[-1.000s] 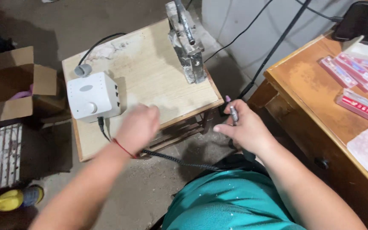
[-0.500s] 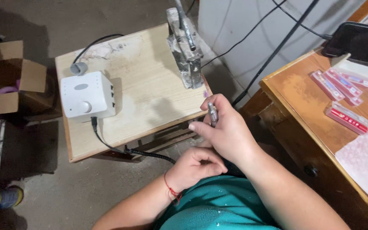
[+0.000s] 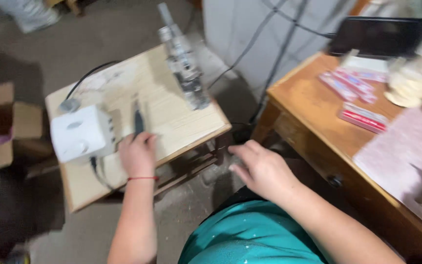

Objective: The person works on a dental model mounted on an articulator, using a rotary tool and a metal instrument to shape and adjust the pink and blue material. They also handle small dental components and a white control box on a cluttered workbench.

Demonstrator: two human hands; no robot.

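Note:
My left hand rests on the small pale wooden table and is closed on a dark pen-shaped handpiece that points away from me, right beside the white control box. A red string is tied around that wrist. My right hand hovers over my lap between the two tables with its fingers spread and nothing in it. A grey metal clamp-like tool stands at the far edge of the small table. The picture is blurred by motion.
A brown wooden desk on the right carries red and pink flat packets, a pink sheet and a dark tablet. Black cables run down the wall. A cardboard box sits at the left on the concrete floor.
The handpiece went from my right hand to my left, which moved up onto the small table beside the white box. My right hand dropped back, now holding nothing. The view swung right.

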